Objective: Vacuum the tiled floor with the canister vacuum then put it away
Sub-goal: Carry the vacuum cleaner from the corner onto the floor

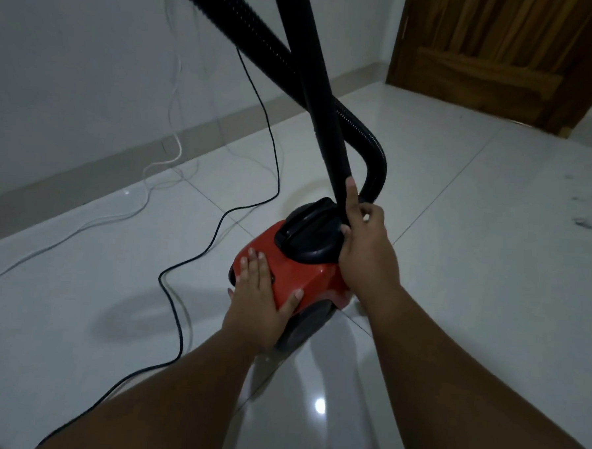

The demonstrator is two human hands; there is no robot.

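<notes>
Tiled floor (476,233) carries the red canister vacuum (295,272) at centre. Left hand (259,301), released, lies flat on its rear; right hand (365,248) clasps the wand (324,122) rising toward 12 o'clock. Best steady the body while seating the wand, keeping the power cord (196,267) at 9 o'clock clear.

Both bare arms stretch forward and down, side by side. The left hand (257,292) lies flat, palm down, fingers together and thumb spread wide. The right hand (367,243) curls in a grip, index finger pointing up.
</notes>
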